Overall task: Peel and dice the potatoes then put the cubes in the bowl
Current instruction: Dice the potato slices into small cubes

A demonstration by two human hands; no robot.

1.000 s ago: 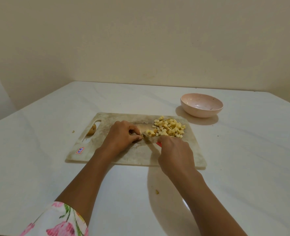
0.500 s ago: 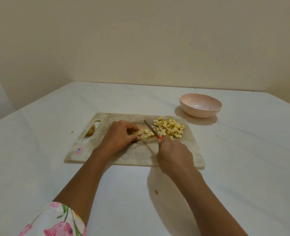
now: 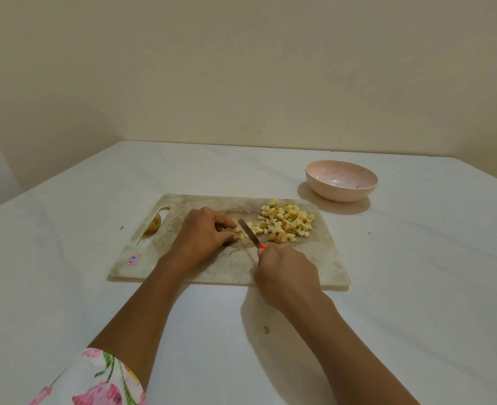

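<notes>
A pale cutting board [image 3: 320, 267] lies on the white table. A pile of potato cubes [image 3: 286, 222] sits on its right half. My left hand [image 3: 204, 233] rests on the board and pinches a small potato piece [image 3: 240, 232] at its fingertips, mostly hidden. My right hand [image 3: 285, 273] grips a knife [image 3: 248, 232] with an orange handle; the blade points up-left, right beside the held piece. A pink bowl [image 3: 341, 180] with no cubes in it stands beyond the board's right corner. A small unpeeled potato [image 3: 155, 223] lies in the board's handle hole.
A small potato scrap [image 3: 266, 329] lies on the table near the front, between my forearms. Another crumb [image 3: 121, 227] sits left of the board. Walls close the table at the back and left.
The knife blade lifted from the board and now lies angled up-left beside the held piece. My left hand stayed on the potato piece. A few fresh cubes lie next to the pile.
</notes>
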